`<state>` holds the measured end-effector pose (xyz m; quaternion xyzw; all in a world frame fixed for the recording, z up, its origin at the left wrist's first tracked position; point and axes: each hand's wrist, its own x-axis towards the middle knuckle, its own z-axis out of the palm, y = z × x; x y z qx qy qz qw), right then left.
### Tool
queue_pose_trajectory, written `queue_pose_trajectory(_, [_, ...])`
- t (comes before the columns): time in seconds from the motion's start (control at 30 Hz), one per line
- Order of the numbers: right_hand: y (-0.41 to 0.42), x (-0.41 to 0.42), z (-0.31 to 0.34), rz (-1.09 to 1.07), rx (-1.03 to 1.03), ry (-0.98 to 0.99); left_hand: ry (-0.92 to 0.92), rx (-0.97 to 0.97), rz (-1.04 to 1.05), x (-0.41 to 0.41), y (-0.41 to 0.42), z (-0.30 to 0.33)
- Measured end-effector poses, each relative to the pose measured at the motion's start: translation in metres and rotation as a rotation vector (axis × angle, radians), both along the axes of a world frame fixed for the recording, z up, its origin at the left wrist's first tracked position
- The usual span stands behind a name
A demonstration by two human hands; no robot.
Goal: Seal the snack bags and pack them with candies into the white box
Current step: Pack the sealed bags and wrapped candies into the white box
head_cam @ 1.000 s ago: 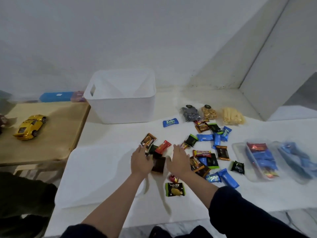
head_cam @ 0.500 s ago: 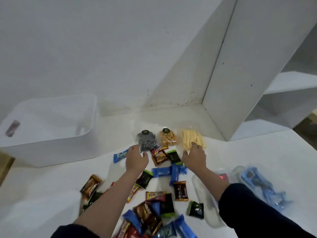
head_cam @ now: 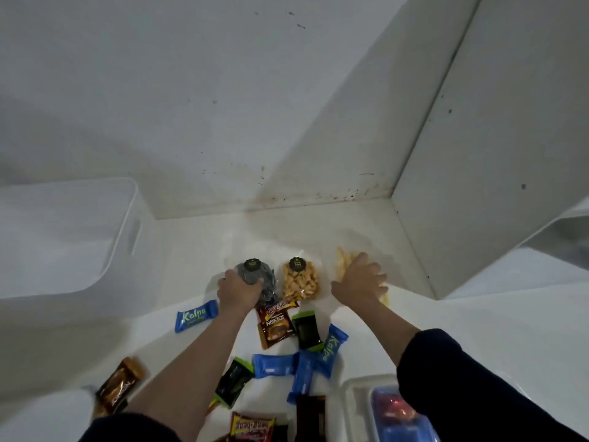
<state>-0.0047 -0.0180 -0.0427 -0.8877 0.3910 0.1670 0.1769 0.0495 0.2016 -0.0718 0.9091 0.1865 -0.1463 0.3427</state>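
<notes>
Three clear snack bags lie in a row near the back corner. My left hand (head_cam: 237, 290) grips the dark snack bag (head_cam: 258, 275) with fingers curled over it. The middle bag of orange snacks (head_cam: 300, 282) lies untouched between my hands. My right hand (head_cam: 361, 280) lies with spread fingers on the yellow stick snack bag (head_cam: 345, 260), hiding most of it. Wrapped candies lie scattered in front: a blue Kalpa bar (head_cam: 196, 315), a brown Nextar pack (head_cam: 275, 327), a green-black pack (head_cam: 306, 330). The white box (head_cam: 70, 231) stands at the left.
A clear plastic container (head_cam: 360, 397) holding blue and red wrappers sits at the lower right. A white angled wall panel (head_cam: 478, 170) closes the right side, and the back wall (head_cam: 191, 122) runs just behind the snack bags.
Both hands have reached farther forward from the candies onto the outer snack bags. The view has moved closer to the back corner.
</notes>
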Motion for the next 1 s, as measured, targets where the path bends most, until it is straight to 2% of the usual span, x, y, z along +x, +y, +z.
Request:
queue_pose_trajectory(0.1, [-0.011,0.007,0.003,-0.111,0.097,-0.123,0.026,-0.114,0.069,0.006,0.000,0.003])
queue_pose_trajectory(0.27, [-0.028,-0.003,0.008,-0.242,0.356,-0.542,-0.052,-0.325,0.128,0.008,0.000,0.020])
queue_pose_trajectory(0.43, [-0.039,-0.005,0.025,-0.261,0.368,-0.662,-0.103,-0.510,0.122,0.006,-0.005,0.044])
queue_pose_trajectory(0.5, [-0.043,-0.005,0.031,-0.277,0.357,-0.682,-0.074,-0.577,0.081,0.006,-0.013,0.052])
queue_pose_trajectory(0.6, [-0.052,-0.006,0.040,-0.306,0.458,-0.737,0.031,-0.674,0.037,0.006,-0.036,0.055])
queue_pose_trajectory(0.73, [-0.065,-0.013,0.045,-0.325,0.622,-0.723,0.094,-0.595,-0.002,-0.004,-0.073,0.041])
queue_pose_trajectory(0.8, [-0.071,-0.017,0.043,-0.309,0.639,-0.699,0.058,-0.432,0.007,-0.006,-0.085,0.033])
queue_pose_trajectory(0.87, [-0.076,-0.020,0.039,-0.303,0.660,-0.681,0.101,-0.312,-0.033,-0.005,-0.092,0.028])
queue_pose_trajectory(0.93, [-0.079,-0.022,0.033,-0.306,0.687,-0.657,0.173,-0.340,-0.054,0.001,-0.096,0.017])
queue_pose_trajectory(1.0, [-0.080,-0.023,0.030,-0.300,0.698,-0.645,0.166,-0.366,-0.051,0.006,-0.097,0.009])
